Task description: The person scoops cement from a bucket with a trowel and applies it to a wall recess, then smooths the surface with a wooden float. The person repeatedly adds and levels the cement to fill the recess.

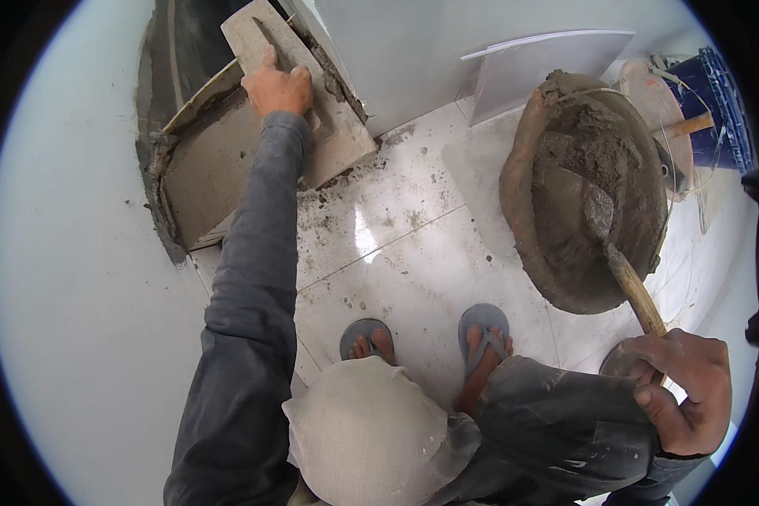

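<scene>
My left hand [278,91] is closed on the handle of a flat, mortar-stained plastering float [339,143], over a mortar-lined ledge [202,181] at a recess in the wall. My right hand [687,388] grips the wooden handle of a trowel [632,278] at lower right; its mortar-covered blade rests in a large bucket [523,219] of wet grey mortar [582,143].
Behind the bucket, a white board [523,72] leans on the wall, beside a blue pail [717,101] with tools. My sandalled feet [481,337] stand on white tiles [405,261] spattered with mortar. A white wall [67,253] runs along the left.
</scene>
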A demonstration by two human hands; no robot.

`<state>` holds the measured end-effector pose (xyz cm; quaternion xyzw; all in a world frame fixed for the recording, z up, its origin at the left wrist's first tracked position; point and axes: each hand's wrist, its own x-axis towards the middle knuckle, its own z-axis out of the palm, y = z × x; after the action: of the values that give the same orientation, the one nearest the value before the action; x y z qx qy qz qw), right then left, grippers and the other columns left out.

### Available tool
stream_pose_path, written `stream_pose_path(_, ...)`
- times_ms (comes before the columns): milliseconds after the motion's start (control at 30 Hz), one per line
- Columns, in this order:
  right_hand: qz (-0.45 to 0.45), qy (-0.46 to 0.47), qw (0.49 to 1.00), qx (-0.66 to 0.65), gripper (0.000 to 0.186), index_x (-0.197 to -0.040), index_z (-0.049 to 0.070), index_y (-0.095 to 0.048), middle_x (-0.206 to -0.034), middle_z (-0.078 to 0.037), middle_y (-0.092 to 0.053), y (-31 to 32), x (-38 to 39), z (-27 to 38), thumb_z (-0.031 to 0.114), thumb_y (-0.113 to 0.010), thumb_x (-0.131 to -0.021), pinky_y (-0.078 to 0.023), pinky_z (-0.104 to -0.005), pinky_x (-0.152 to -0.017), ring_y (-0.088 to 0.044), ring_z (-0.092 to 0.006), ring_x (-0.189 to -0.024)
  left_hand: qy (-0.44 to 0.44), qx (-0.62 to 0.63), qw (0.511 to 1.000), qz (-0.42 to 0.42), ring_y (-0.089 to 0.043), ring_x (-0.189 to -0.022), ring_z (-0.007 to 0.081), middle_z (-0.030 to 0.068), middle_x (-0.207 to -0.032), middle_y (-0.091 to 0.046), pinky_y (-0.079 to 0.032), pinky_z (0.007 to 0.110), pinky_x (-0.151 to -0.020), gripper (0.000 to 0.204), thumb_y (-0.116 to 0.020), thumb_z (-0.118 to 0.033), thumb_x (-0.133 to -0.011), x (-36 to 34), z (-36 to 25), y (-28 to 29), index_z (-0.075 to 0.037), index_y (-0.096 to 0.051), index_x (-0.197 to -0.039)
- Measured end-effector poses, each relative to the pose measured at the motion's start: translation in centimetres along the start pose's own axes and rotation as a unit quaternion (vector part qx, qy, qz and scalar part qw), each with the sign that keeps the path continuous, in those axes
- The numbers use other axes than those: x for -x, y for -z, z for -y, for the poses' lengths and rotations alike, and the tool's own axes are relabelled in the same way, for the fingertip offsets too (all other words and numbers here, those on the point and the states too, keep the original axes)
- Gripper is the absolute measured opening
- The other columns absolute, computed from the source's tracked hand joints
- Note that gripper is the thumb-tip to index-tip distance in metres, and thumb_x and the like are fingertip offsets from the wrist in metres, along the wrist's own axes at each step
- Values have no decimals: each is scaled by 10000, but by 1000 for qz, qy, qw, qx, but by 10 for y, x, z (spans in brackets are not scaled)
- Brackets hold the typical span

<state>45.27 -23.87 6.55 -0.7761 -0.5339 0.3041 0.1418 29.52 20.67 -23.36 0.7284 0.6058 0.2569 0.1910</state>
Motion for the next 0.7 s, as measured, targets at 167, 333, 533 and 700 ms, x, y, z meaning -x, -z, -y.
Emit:
stream_pose_path(167, 23, 21, 999, -20, 340, -1030, -38, -713, -690, -138, -658, -5, -2, -4, 166, -745, -759, -531, -313, -575, -661, -221, -582, -59, 11, 998, -22, -574, -1153, 440, 337, -1241, -564, -451, 427, -1049, 640, -665, -199, -728, -5, -12, 12, -66, -604, -1351)
stream_pose_path(333, -23, -16, 999, -36, 329, -1029, -43, -708, -685, -133, -654, -3, -1, -3, 184, -730, -791, -521, -315, -571, -650, -217, -571, -28, 7, 1000, -12, -573, -1159, 425, 332, -1234, -577, -450, 425, -1049, 658, -663, -213, -730, 6, 10, 4, -83, -592, -1371)
stream_pose_path(533, 30, 5, 1000, -9, 318, -1027, -41, -712, -716, -145, -668, -3, -2, -5, 193, -735, -813, -537, -315, -587, -661, -219, -600, -105, 6, 993, -45, -568, -1158, 421, 320, -1217, -580, -448, 414, -1051, 669, -665, -201, -735, -15, 0, -3, -109, -579, -1392)
stream_pose_path(700, -20, -18, 999, -33, 322, -1029, -50, -702, -684, -129, -656, -3, -5, -1, 201, -702, -827, -496, -314, -593, -636, -216, -569, -56, 33, 998, 5, -556, -1179, 413, 314, -1250, -565, -449, 408, -1051, 665, -685, -215, -747, 15, 8, 10, -117, -574, -1395)
